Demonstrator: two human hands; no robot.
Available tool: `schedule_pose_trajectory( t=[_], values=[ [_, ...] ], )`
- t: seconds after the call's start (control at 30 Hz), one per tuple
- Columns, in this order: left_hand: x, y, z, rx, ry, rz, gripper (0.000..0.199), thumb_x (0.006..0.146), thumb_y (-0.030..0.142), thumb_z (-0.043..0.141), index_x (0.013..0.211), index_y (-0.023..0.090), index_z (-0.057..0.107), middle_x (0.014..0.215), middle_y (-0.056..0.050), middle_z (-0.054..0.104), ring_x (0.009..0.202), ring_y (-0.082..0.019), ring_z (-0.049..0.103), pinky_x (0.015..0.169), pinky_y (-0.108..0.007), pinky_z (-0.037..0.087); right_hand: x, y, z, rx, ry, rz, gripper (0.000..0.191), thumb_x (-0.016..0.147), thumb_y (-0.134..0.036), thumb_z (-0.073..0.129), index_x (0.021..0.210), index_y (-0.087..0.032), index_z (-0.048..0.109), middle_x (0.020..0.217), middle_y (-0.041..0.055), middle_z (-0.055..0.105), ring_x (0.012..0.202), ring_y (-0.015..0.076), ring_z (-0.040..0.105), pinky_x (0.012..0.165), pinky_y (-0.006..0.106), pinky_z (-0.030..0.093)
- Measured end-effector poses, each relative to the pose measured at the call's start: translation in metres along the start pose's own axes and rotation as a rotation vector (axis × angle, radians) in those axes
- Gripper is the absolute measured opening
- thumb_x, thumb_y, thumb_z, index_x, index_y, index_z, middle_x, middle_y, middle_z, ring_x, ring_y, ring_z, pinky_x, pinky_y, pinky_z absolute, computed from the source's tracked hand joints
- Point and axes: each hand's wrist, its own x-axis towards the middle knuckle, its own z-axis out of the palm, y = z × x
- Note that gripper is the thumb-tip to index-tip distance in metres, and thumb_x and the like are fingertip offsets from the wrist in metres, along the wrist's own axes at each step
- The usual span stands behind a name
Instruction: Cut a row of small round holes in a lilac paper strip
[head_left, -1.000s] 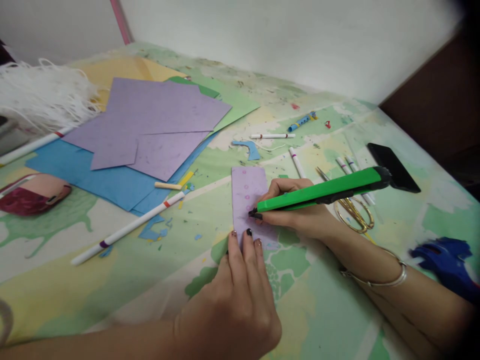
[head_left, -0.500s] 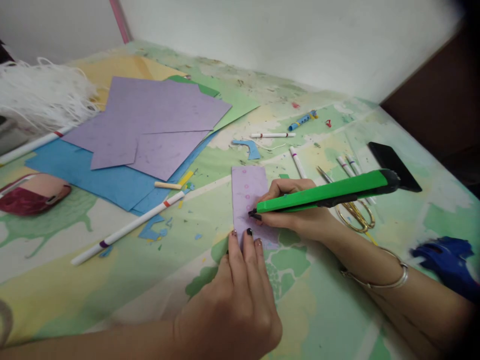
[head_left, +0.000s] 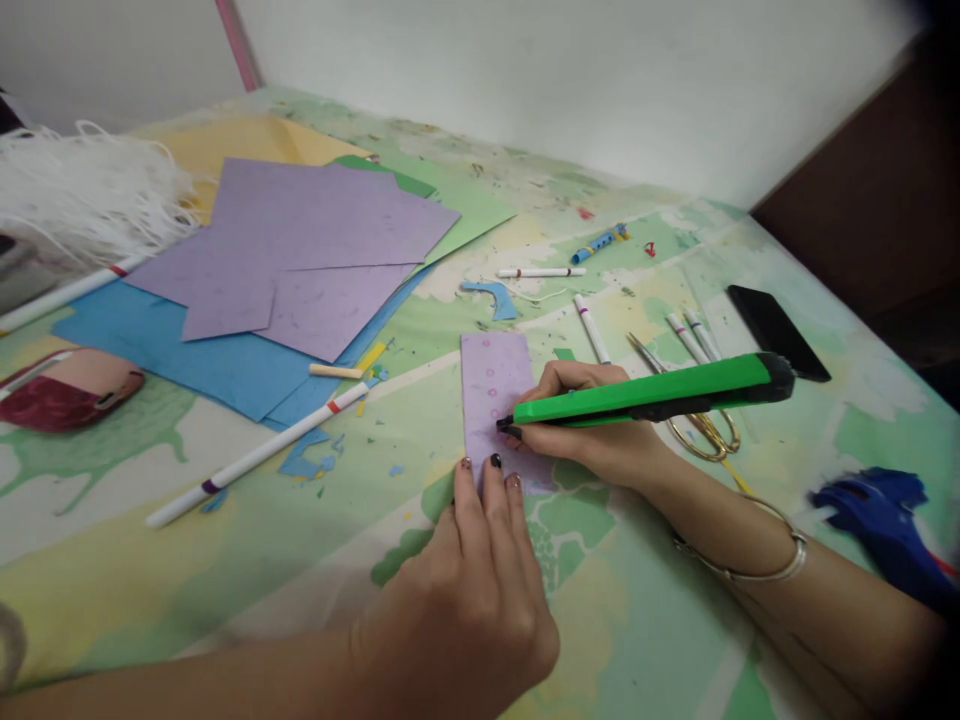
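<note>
A narrow purple foam or paper strip (head_left: 495, 375) lies flat on the patterned tablecloth, with a row of small pink circles drawn down it. My left hand (head_left: 480, 580) rests its outstretched fingertips on the strip's near end, pressing it down. In my right hand (head_left: 592, 420) a green utility knife (head_left: 645, 390) is gripped like a pen, its dark tip touching the strip just below the lowest visible circle. The blade itself is too small to make out. My right hand covers part of the strip's right side.
Purple sheets (head_left: 315, 215) overlap blue sheets (head_left: 165, 345) at left, near white stringy material (head_left: 82, 190) and a white rolled tube (head_left: 262, 460). Gold-handled scissors (head_left: 701, 435), a black phone-like slab (head_left: 778, 330) and a blue glue gun (head_left: 881, 520) lie right. Markers (head_left: 592, 328) lie beyond the strip.
The whole view has shifted slightly. Both hands stay nearly in place on the strip, and the knife's rear end has tilted a little lower.
</note>
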Motion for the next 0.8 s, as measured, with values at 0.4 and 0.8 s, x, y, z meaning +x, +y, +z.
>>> schedule_pose_trajectory(
  t=[0.4, 0.8],
  values=[
    [0.0007, 0.0026, -0.0009, 0.002, 0.003, -0.023, 0.035, 0.076, 0.006, 0.044, 0.096, 0.000, 0.072, 0.094, -0.020, 0.073, 0.082, -0.032, 0.073, 0.061, -0.036, 0.060, -0.0044, -0.0093, 0.0067, -0.147, 0.126, 0.032, 0.021, 0.066, -0.018, 0.071, 0.058, -0.018, 0.052, 0.056, -0.0030, 0.058, 0.054, 0.0089, 0.050, 0.048, 0.019, 0.039],
    [-0.0021, 0.0019, 0.0031, -0.016, 0.086, -0.056, 0.036, 0.077, 0.006, 0.042, 0.096, -0.003, 0.070, 0.093, -0.022, 0.072, 0.080, -0.033, 0.073, 0.058, -0.035, 0.057, -0.0077, -0.0052, 0.0095, -0.148, 0.146, -0.004, 0.019, 0.067, -0.016, 0.070, 0.061, -0.019, 0.052, 0.060, -0.0025, 0.061, 0.057, 0.0103, 0.053, 0.052, 0.021, 0.042]
  ],
)
